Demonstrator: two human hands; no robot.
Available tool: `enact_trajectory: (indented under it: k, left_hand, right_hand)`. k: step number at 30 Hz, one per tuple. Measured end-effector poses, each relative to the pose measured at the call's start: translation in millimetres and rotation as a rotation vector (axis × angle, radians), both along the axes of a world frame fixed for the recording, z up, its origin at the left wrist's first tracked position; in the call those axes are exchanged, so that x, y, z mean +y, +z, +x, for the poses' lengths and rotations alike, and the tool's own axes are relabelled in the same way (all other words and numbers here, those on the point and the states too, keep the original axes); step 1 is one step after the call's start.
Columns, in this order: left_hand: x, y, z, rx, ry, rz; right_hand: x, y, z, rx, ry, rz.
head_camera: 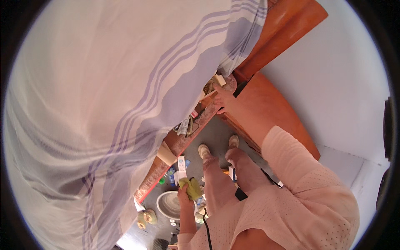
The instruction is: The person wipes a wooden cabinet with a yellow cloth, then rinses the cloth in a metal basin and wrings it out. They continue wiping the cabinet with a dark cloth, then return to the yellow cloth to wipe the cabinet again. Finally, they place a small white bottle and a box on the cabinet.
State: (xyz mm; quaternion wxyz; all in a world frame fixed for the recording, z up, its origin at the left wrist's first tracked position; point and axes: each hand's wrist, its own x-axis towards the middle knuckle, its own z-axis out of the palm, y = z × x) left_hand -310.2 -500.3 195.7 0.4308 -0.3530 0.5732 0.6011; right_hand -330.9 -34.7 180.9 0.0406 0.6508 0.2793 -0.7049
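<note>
My left hand [184,191] grips a folded yellow-green cloth [191,188], held low near my left leg. To the upper right, my right hand [224,99] reaches over the red-edged board [206,120] of a wooden piece of furniture. Its index finger extends towards a cream block-like object [220,80] and brownish items partly hidden beside it. The other fingers are bent at the board's edge; no held object shows in this hand. A white fabric sheet [103,87] with purple stripes hangs over the furniture and hides much of its inside.
A curved orange-brown wooden panel [275,109] stands beside my right arm, against a pale wall [325,68]. Along the board lie a clear plastic bag [186,125] and a cardboard piece [166,153]. On the floor are a white-rimmed basin [168,203], a white box [181,166] and shoes [147,217].
</note>
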Motion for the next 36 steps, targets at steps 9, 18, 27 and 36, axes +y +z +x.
enact_trajectory:
  k: [9, 18, 27, 36]
  left_hand:
    - [6.6, 1.2, 14.3, 0.024, -0.148, -0.007]
    - [41.2, -12.1, -0.4, 0.185, -0.554, -0.069]
    - [118.9, -32.0, 22.8, 0.152, -0.659, -0.004]
    - [219.8, -20.7, 48.5, 0.089, -0.891, 0.365]
  right_hand:
    - [15.4, -119.3, 35.0, 0.225, 0.384, 0.739]
    - [5.9, -43.0, 51.1, 0.073, 0.172, 0.529]
    - [-37.5, -29.6, 93.7, 0.322, 0.298, 0.562]
    - [-108.7, -5.4, 180.6, 0.205, 0.204, 0.036]
